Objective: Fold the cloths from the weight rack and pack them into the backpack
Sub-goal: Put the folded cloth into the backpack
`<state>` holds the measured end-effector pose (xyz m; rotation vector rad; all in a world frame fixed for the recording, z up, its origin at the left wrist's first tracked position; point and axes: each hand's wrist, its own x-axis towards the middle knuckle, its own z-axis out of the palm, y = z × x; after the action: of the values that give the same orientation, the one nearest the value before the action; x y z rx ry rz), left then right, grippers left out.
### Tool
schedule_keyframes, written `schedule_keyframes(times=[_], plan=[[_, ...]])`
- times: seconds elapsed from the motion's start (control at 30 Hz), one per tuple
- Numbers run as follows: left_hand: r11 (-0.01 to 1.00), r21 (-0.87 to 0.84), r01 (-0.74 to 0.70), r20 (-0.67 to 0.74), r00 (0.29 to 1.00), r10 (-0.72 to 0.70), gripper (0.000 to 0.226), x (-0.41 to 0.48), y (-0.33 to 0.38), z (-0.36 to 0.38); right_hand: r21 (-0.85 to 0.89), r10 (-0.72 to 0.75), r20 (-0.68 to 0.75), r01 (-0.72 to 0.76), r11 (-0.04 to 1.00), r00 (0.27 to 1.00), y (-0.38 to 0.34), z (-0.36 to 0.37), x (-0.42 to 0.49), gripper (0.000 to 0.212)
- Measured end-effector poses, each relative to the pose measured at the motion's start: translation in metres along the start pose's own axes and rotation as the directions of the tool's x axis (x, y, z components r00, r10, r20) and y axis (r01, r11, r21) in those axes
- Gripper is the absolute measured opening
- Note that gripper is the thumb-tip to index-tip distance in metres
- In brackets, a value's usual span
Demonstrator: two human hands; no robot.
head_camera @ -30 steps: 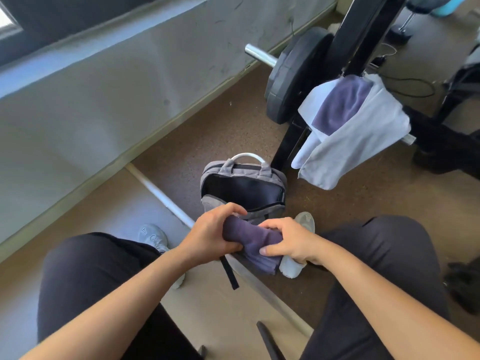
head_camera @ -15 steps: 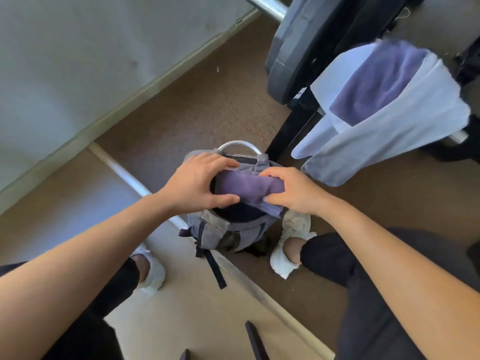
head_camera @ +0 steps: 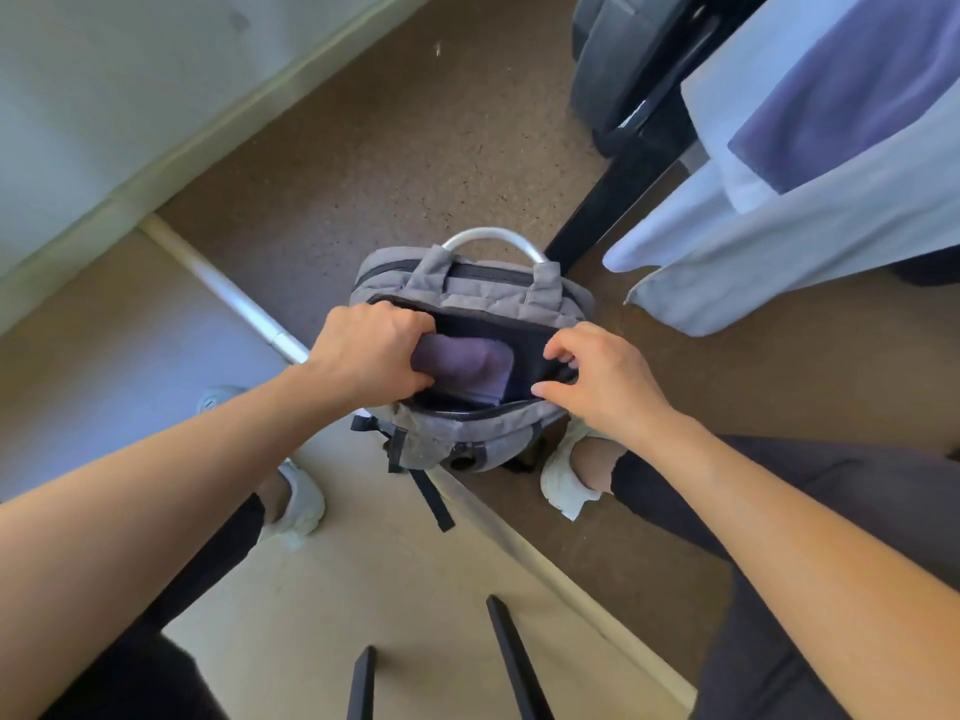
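A grey backpack (head_camera: 470, 444) stands upright on the floor between my feet, its main compartment unzipped. A folded purple cloth (head_camera: 467, 363) sits inside the opening. My left hand (head_camera: 371, 350) grips the cloth's left end, fingers down in the bag. My right hand (head_camera: 602, 379) is at the opening's right edge, fingers pinching the bag's rim, off the cloth. On the weight rack (head_camera: 628, 184) at the upper right hang a white cloth (head_camera: 810, 236) and a purple cloth (head_camera: 841, 90) on top of it.
Black weight plates (head_camera: 618, 65) sit on the rack at the top. A grey wall and skirting run along the left. A metal strip (head_camera: 234, 298) crosses the floor beside the bag. My white shoes (head_camera: 566, 480) flank the backpack. Two dark bars stand at the bottom edge.
I leaned closer to the backpack. Both hands carried the folded purple cloth from my lap over the bag and lowered it into the opening. My right hand let go and moved to the rim.
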<state>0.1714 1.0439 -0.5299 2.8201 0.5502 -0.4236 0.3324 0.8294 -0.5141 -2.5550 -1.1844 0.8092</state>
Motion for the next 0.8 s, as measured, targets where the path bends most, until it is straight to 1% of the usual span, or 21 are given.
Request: schedule_keyframes(times=[0.03, 0.07, 0.1, 0.17, 0.23, 0.3, 0.37, 0.5, 0.57, 0.67, 0.7, 0.8], plan=[[1.000, 0.026, 0.010, 0.032, 0.999, -0.011, 0.034, -0.001, 0.000, 0.003, 0.003, 0.027, -0.007, -0.027, 1.000, 1.000, 0.000, 0.003, -0.002, 0.049], [0.999, 0.047, 0.011, 0.058, 0.998, -0.014, 0.035, -0.002, 0.000, 0.005, 0.012, 0.042, -0.016, -0.042, 0.999, 0.999, 0.000, 0.005, -0.004, 0.056], [0.998, 0.063, 0.005, 0.079, 0.997, -0.010, 0.036, -0.003, 0.001, 0.008, 0.024, 0.040, -0.019, -0.039, 0.999, 0.999, 0.000, 0.007, -0.006, 0.068], [0.996, 0.088, -0.016, 0.112, 0.994, 0.006, 0.038, -0.004, 0.005, 0.015, 0.032, 0.009, 0.029, -0.010, 0.999, 1.000, -0.001, 0.010, -0.012, 0.096], [0.999, 0.051, -0.018, 0.152, 0.988, 0.010, 0.038, -0.004, 0.008, 0.024, -0.039, -0.016, 0.095, 0.019, 0.999, 0.995, -0.001, 0.015, -0.017, 0.115], [0.999, -0.048, 0.021, 0.213, 0.977, -0.010, 0.039, -0.003, 0.009, 0.034, -0.153, -0.035, 0.083, 0.048, 0.987, 0.996, 0.001, 0.021, -0.021, 0.127], [0.992, -0.112, 0.051, 0.254, 0.967, -0.021, 0.042, -0.003, 0.011, 0.045, -0.218, -0.060, 0.054, 0.071, 0.973, 0.997, 0.005, 0.030, -0.025, 0.135], [0.973, -0.186, 0.133, 0.271, 0.959, -0.079, 0.047, 0.013, 0.021, 0.063, -0.231, -0.108, 0.070, 0.121, 0.965, 0.992, 0.012, 0.041, -0.033, 0.145], [0.965, -0.194, 0.178, 0.338, 0.935, -0.105, 0.050, 0.036, 0.031, 0.075, -0.227, -0.115, 0.076, 0.129, 0.965, 0.991, 0.014, 0.043, -0.034, 0.149], [0.946, -0.214, 0.242, 0.478, 0.871, -0.114, 0.064, 0.074, 0.050, 0.098, -0.202, -0.123, 0.098, 0.141, 0.969, 0.988, 0.014, 0.040, -0.032, 0.153], [0.929, -0.246, 0.276, 0.521, 0.846, -0.114, 0.065, 0.084, 0.054, 0.106, -0.190, -0.122, 0.103, 0.140, 0.972, 0.987, 0.015, 0.037, -0.030, 0.154], [0.793, -0.389, 0.469, 0.659, 0.743, -0.116, 0.056, 0.104, 0.053, 0.140, -0.147, -0.105, 0.120, 0.122, 0.982, 0.987, 0.018, 0.027, -0.023, 0.153]])
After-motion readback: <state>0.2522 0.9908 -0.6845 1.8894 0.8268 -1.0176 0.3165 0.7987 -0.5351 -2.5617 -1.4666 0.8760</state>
